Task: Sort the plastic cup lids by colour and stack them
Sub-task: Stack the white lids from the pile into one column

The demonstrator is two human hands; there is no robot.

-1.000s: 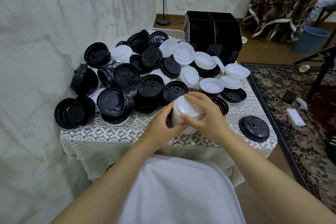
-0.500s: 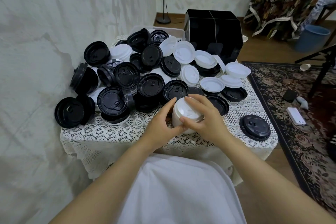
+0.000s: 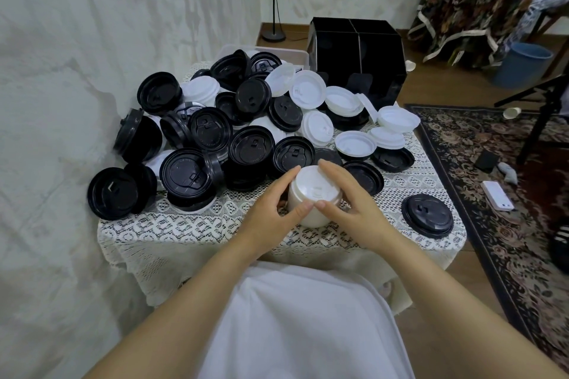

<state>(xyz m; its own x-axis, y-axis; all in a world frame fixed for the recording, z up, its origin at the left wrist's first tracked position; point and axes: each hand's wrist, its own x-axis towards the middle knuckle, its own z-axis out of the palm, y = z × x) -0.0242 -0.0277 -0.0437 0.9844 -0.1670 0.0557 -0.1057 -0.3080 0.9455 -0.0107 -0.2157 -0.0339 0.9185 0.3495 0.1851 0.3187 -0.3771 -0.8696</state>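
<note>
**Both hands round a stack of white lids at table's near edge**

A short stack of white lids (image 3: 314,194) stands upright on a lace tablecloth (image 3: 191,224), near the front-centre edge. The lids are round & nested, and the top one shows a raised rim.

The left hand (image 3: 271,215) wraps the stack's left side, w/ the thumb on the near wall and fingers curled to the far side. The right hand (image 3: 354,206) mirrors it on the right. The two thumb tips nearly meet in front.

Behind the stack is a big jumbled heap of black lids (image 3: 215,138), some flat and some on edge. Loose white lids (image 3: 354,141) are mixed in towards the right. One black lid (image 3: 427,216) lies alone at front right, well apart from the heap.

Containers: a black divided box (image 3: 357,52) sits at the far right corner. Its compartments are too dark to tell contents. A clear tub (image 3: 295,54) sits behind the heap w/ black lids at its rim. The inside is hidden.
</note>
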